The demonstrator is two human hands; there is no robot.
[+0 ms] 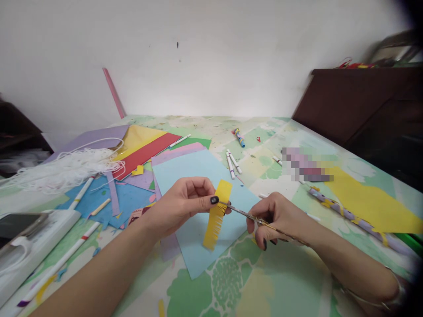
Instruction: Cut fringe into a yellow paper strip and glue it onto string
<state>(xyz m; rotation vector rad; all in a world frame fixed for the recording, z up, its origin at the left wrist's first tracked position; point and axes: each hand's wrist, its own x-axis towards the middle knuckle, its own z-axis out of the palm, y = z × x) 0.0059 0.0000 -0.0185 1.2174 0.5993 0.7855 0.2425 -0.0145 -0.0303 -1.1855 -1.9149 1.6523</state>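
Between thumb and fingers, my left hand [188, 198] pinches a yellow paper strip [214, 224], held upright at a slant above the table. A row of fine cuts runs along the strip's right edge in its lower part, making a fringe. My right hand [276, 218] is closed around a pair of scissors [253, 216], its fingers at the handles. The blades point left and reach the strip's right edge close to my left thumb. Below both hands lies a light blue paper sheet [194, 176], on top of pink and purple sheets.
White cord [72, 165] is heaped on the left, near coloured sheets and a red strip [145, 156]. A white power strip [39, 251] with a phone lies front left. Several markers [230, 164] are scattered behind my hands. Yellow paper [366, 200] and a wrapped purple stick [346, 213] lie right.
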